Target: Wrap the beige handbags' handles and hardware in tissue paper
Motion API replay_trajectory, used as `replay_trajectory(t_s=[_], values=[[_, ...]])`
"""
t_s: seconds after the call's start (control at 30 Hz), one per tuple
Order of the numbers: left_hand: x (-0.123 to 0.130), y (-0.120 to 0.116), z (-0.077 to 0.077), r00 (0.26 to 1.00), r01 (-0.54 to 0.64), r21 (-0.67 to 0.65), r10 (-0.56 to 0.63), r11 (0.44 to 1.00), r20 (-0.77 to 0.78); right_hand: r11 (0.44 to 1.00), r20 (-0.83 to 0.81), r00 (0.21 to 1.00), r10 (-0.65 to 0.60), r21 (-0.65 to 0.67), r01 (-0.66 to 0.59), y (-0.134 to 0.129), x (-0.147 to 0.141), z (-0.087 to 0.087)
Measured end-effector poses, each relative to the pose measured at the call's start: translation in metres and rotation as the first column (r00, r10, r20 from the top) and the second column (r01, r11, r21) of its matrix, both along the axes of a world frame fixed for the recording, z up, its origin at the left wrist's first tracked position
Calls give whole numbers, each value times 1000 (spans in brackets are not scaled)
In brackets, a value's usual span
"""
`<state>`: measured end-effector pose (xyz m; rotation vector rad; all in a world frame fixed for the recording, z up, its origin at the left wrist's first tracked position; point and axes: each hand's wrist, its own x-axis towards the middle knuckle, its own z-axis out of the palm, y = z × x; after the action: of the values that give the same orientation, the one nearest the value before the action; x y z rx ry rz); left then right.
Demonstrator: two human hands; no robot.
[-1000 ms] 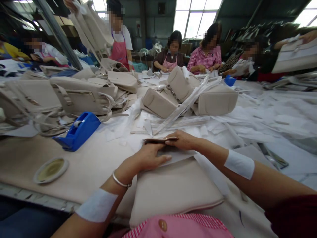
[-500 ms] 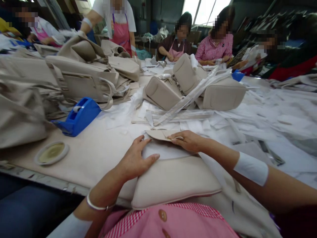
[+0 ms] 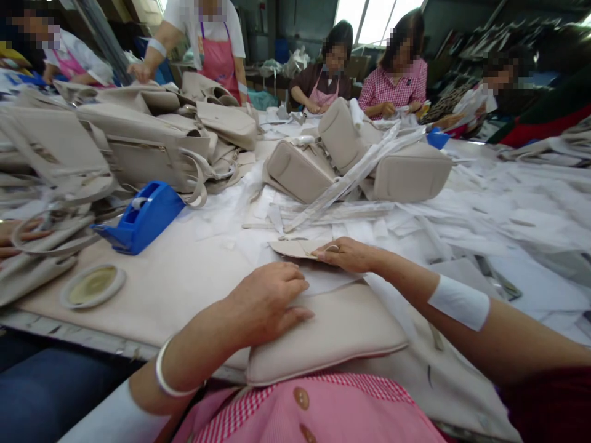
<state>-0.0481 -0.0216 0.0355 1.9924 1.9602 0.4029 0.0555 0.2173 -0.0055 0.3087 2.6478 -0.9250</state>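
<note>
Bag (image 3: 332, 335), probably light, soft and best held by its seamed edge, lies beneath the left hand (image 3: 272, 301), thumb apart and gripping nothing, while beyond it the right hand (image 3: 353, 254) pinches a likely stiffer flap (image 3: 293, 248).

1 blue tape dispenser (image 3: 150, 218), 1 white-rimmed disc (image 3: 92, 287) near it, bright window (image 3: 381, 19)

The left grip (image 3: 268, 301) hides part of the pale bag (image 3: 337, 341) beneath it; the right grip (image 3: 348, 254) covers the right end of the beige flap (image 3: 293, 248). The left edge cuts off a co-worker's hand (image 3: 18, 239), the right edge a dark red sleeve (image 3: 547, 403).
</note>
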Motion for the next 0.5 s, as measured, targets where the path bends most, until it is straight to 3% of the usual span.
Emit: replay_trajectory(t_s=[0.2,0.3,0.5], values=[[14,14,-16,998,59,-211,-57,976,18,994,70,996,53,96,-60,-5,-7,13],[17,13,-23,998,70,-239,-66,969,24,982,118,988,99,150,-116,-7,-15,21],[18,12,-21,997,82,-228,-81,970,16,919,153,969,196,317,-236,-25,-32,28]])
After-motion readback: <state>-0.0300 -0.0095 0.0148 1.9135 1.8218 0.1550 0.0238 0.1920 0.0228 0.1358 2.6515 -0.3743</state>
